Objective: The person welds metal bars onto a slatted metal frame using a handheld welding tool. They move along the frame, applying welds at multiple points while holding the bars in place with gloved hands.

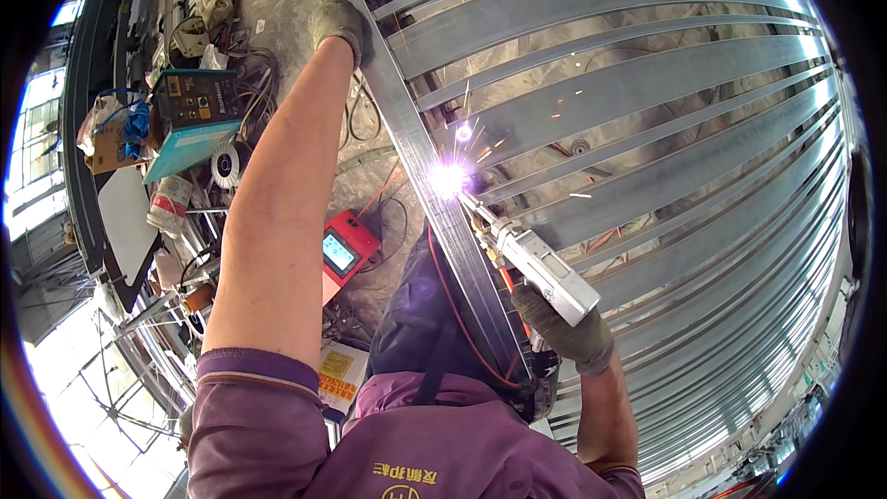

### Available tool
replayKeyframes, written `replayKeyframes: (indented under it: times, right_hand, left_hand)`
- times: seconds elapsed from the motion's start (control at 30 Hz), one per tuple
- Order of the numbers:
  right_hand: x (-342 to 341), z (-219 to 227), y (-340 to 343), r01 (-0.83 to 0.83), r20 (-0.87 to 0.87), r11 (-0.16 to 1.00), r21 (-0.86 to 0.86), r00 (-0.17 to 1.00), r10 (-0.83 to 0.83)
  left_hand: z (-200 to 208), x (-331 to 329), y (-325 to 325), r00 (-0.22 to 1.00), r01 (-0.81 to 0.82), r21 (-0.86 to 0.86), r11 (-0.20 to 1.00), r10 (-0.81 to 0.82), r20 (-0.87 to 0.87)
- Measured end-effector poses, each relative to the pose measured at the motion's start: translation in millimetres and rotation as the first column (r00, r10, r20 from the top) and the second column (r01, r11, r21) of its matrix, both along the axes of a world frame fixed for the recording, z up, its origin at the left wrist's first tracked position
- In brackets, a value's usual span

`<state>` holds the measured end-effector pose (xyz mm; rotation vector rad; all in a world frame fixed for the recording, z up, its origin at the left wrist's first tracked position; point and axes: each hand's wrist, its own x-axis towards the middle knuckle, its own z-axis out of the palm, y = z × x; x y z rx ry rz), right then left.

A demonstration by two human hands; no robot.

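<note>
Welding gun: silver-grey, boxy body, slim nozzle at far-l. end; held at near end, slanted, w/ nozzle aimed far-l. at metal rail. Gun's lit: v. bright white-violet glare is thrown at nozzle tip, w/ sparks scattered around; whether tip & rail are touching can't be made out b/c of glare. Rail: long, straight, flat-faced, grey, laid diag. from far l. to near, slanted r.; touched on its l. side at far end. Metal slats: grey, wide & narrow ones mixed, set approx. parallel, stretched r. from rail, w/ gaps btwn; brighter shine's seen toward r. ends.
</note>
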<state>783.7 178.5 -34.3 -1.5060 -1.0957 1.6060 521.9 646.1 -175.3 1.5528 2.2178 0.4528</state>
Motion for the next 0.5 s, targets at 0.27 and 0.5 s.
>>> replayKeyframes:
  times: [0.27,0.5]
  right_hand:
    - [-11,4,0,0.123,-0.122,0.982,-0.145,0.982,-0.141]
    - [-27,-9,-20,0.176,0.080,0.968,0.179,0.978,-0.193]
  left_hand:
    - [-13,-8,3,1.000,-0.009,0.073,0.997,0.007,0.025]
    - [26,26,-18,0.857,-0.230,-0.001,0.973,0.203,0.473]
